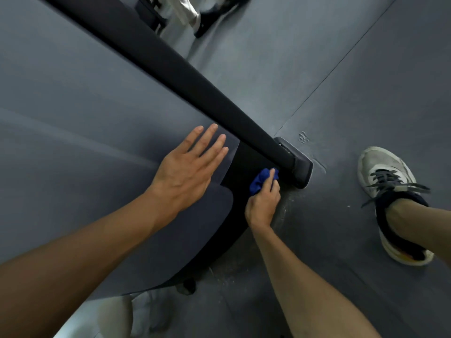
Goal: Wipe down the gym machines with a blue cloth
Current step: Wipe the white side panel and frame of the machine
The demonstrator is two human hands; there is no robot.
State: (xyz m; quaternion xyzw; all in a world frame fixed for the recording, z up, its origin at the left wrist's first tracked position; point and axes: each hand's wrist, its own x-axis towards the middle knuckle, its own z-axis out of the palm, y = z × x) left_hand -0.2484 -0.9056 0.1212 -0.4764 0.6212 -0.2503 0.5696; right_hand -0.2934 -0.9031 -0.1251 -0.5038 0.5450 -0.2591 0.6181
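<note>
Beside the matte black bar (170, 69), right hand (263, 203) grips crumpled blue cloth (260, 180).

There is one view only — a wide-angle camera worn on the person's head, looking steeply down and a little forward. It sits close above both bare forearms, which enter from the bottom edge and reach up toward the middle of the frame. The curved grey machine panel (73, 118) fills the left half, very near the lens. The thick black slanted bar (185, 76) crosses from the upper left to its black foot (299, 167) near the centre. The grey rubber floor (366, 81) takes the right half, with the wearer's own grey-and-black laced shoe (393, 198) at the right edge. Straight lines bow toward the borders — the lens distorts there. With no second view, nothing is shared.
</note>
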